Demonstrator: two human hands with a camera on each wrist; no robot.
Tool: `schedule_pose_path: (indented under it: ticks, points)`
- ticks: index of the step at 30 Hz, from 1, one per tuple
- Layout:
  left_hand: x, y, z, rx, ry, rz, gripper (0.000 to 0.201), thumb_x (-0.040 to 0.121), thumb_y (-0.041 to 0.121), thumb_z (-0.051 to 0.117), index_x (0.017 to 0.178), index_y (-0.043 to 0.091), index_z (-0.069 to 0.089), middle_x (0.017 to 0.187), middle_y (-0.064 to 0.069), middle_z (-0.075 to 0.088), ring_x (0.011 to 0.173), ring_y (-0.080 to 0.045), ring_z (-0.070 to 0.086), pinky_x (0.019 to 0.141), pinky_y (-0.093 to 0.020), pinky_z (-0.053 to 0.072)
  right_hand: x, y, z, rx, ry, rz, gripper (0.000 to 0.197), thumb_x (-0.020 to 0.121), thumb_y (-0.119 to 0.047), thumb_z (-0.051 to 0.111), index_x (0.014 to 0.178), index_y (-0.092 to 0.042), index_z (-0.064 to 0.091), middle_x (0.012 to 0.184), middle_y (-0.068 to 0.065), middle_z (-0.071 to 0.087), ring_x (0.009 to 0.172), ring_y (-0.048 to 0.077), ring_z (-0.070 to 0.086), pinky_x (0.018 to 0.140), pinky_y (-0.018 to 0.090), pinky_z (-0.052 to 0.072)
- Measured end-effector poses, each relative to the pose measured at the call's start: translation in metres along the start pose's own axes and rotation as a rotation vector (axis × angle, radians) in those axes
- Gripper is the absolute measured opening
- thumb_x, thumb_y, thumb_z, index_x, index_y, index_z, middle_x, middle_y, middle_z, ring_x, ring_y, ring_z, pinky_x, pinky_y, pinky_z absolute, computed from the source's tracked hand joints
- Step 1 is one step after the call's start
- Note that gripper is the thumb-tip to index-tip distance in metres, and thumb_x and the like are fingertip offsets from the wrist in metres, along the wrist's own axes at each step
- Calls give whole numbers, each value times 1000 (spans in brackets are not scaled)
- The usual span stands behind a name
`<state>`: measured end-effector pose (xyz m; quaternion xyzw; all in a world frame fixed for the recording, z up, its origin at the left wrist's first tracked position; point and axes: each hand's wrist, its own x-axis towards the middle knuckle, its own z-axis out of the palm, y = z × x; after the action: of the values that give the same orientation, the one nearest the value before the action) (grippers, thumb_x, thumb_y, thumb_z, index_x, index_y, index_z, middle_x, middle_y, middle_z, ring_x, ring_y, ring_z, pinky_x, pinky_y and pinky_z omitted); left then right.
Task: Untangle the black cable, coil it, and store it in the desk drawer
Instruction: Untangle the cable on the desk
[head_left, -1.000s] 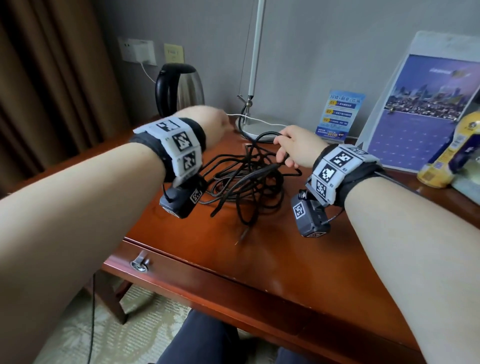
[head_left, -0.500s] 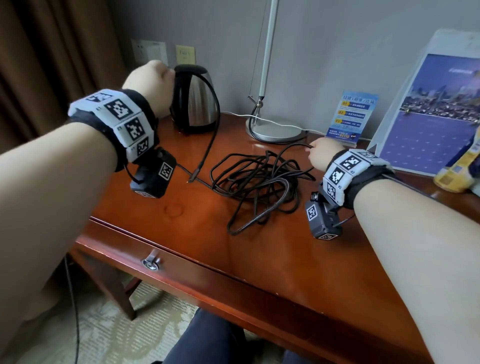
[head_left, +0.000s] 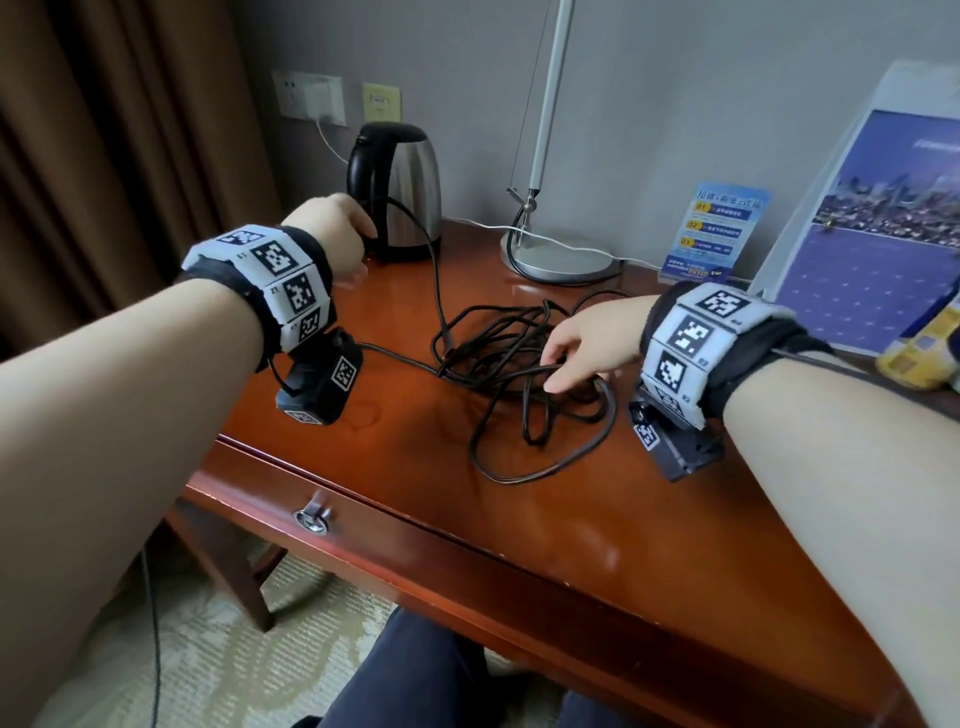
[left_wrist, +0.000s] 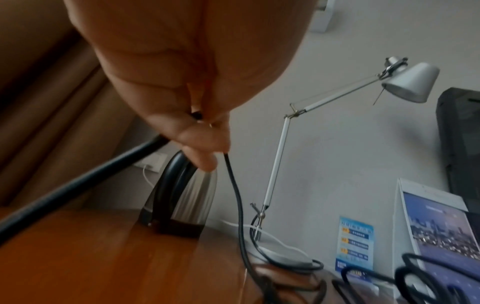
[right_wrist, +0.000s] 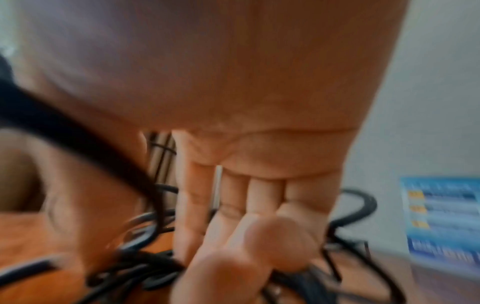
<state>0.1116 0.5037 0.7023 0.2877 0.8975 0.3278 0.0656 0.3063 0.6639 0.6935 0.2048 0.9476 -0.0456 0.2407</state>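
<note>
The black cable (head_left: 488, 358) lies as a loose tangle in the middle of the red-brown desk (head_left: 597, 519). One strand rises from it to my left hand (head_left: 363, 231), held up in front of the kettle. In the left wrist view that hand (left_wrist: 205, 135) pinches the cable's end, and the strand (left_wrist: 239, 195) hangs down from the fingers. My right hand (head_left: 553, 371) is over the right side of the tangle with straight fingers touching the strands. The right wrist view is blurred and shows those fingers (right_wrist: 233, 205) extended above the cable (right_wrist: 145, 267). The desk drawer (head_left: 415, 540) is closed; its metal pull (head_left: 311, 519) faces me.
A steel kettle (head_left: 400, 192) stands at the back left, with a desk lamp base (head_left: 561, 254) and its white cord beside it. A blue leaflet stand (head_left: 717, 228), a large calendar (head_left: 872, 234) and a yellow packet (head_left: 924, 343) fill the back right. My knees (head_left: 405, 675) are under the desk.
My left hand rose to the left with the cable end, drawing a strand out, then came down a little. My right hand moved from the tangle's far edge onto it with fingers spread.
</note>
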Motion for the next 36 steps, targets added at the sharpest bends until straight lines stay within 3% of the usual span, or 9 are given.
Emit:
schedule_pose_path:
  ticks: [3,6,9,15,22,24,28,32,36]
  points:
    - [-3,-8,13,45,-28,8,43,88,-2,42,123,19,53,111,-14,62,90,-35,67,80,-46,56,4,1,1,216,73,26,22,93,-24,54,81,-8,63,48,-7,54,36,5,46,38,13,36]
    - [-4,-9,19,124,-44,59,40,89,5,42,127,16,51,114,-9,61,81,-34,68,74,-40,57,7,4,-10,406,341,35,22,95,-18,45,78,-17,58,60,-3,45,48,10,39,48,19,32]
    - [-3,-10,19,217,-54,98,37,90,12,47,127,16,50,112,-9,63,70,-31,64,68,-32,54,10,9,-23,658,752,-119,31,97,-17,40,68,-26,49,59,-6,43,47,8,38,49,17,31]
    - [3,-17,18,312,-3,217,39,86,12,53,124,17,55,124,-7,57,111,-27,55,90,-32,44,6,17,-50,846,1162,-294,31,98,-17,40,74,-32,52,61,-9,46,44,-3,39,53,12,32]
    - [-15,21,3,6,189,559,59,82,-14,35,133,13,48,134,-11,48,125,-22,46,102,-25,34,-2,4,-62,895,1197,-528,21,93,-22,46,82,-35,59,63,-7,48,53,2,40,53,11,33]
    - [-18,29,2,48,182,626,48,84,-2,51,130,9,47,131,-12,46,123,-24,44,104,-30,34,-4,2,-63,834,1147,-538,18,91,-26,49,82,-35,61,61,-10,49,51,-2,41,55,11,33]
    - [-26,39,2,94,303,611,51,74,28,75,107,0,46,100,-7,38,91,-19,36,83,-32,36,-6,-2,-54,654,986,-479,14,94,-21,51,93,-29,63,61,-11,51,50,-6,46,60,8,34]
    - [-34,49,13,257,94,711,66,74,52,58,118,3,51,111,-16,49,107,-30,47,95,-42,39,-6,-13,-42,569,921,-521,14,95,-19,50,90,-27,61,61,-9,50,61,4,47,72,24,43]
    - [-34,51,23,148,-43,596,22,98,25,40,105,11,56,96,-13,62,92,-28,58,85,-31,45,-12,-13,-35,515,799,-480,20,96,-30,45,80,-29,58,63,-10,52,59,12,48,64,27,44]
